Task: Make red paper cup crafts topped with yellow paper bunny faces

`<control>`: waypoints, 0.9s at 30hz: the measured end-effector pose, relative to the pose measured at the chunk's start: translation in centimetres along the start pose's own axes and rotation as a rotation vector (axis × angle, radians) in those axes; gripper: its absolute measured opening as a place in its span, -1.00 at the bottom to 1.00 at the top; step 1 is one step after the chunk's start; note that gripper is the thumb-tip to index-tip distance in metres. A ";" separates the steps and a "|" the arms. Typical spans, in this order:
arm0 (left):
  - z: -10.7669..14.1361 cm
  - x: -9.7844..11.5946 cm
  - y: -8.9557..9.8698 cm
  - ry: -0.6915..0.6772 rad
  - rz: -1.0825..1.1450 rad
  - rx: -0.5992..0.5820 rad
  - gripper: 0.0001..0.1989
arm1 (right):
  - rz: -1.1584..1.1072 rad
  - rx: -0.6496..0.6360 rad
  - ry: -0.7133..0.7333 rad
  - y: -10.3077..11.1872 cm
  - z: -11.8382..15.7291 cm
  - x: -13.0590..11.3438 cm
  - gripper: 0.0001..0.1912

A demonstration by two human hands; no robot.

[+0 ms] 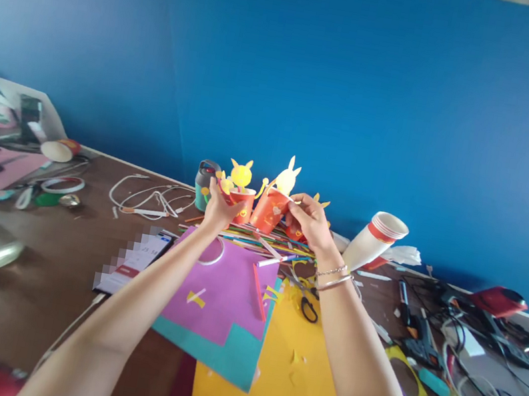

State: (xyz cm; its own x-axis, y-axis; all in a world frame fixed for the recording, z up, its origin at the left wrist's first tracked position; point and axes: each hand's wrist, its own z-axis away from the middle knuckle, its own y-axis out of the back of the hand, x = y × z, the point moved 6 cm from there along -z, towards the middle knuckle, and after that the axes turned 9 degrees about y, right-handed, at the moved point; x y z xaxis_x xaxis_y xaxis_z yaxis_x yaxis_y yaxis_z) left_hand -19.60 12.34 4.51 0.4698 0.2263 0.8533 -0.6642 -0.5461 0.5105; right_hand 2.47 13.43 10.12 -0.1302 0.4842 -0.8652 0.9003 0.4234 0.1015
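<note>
My right hand (310, 220) pinches the rim of a red paper cup (270, 211), which leans slightly. A yellow rabbit-like paper figure (287, 178) rises from that cup. To the left, my left hand (220, 209) curves its thumb and fingers around what looks like another red cup, mostly hidden behind the hand, with a yellow figure (224, 181) above it. Its thumb lies across the front of a neighbouring red paper cup (244, 200), which carries a yellow eared paper figure (240, 174). Partly behind my right hand is one more cup with a yellow figure (320, 202).
A green-grey bottle (205, 181) stands by the wall. Stacked white cups (377, 237) lean at the right. Coloured sticks (247, 238), purple paper (214, 284), yellow paper (285, 377), scissors (309, 309) and a phone (145, 262) lie nearer. Cables and a glue gun (422, 346) crowd the right.
</note>
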 end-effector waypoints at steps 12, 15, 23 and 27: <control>0.5 1.1 0.2 -0.016 -0.193 0.045 0.01 | 0.114 0.058 0.012 1.4 2.0 0.4 -0.69; 0.3 1.4 -0.2 -0.041 -0.269 0.004 0.03 | 0.103 0.094 0.004 1.8 2.3 0.3 -0.69; 1.6 2.9 -3.8 -0.122 -0.361 -0.011 0.01 | 0.099 0.099 -0.031 1.7 3.0 0.5 -0.68; 1.2 2.1 -6.4 -0.133 -0.247 -0.090 -0.01 | 0.118 0.100 -0.066 1.9 3.4 0.7 -0.68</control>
State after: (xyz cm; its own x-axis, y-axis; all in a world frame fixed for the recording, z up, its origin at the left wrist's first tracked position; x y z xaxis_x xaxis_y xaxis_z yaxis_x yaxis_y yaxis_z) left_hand -13.71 15.35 2.93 0.6920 0.2323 0.6835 -0.5662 -0.4126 0.7136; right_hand 5.56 11.97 8.06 0.0033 0.4731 -0.8810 0.9451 0.2865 0.1573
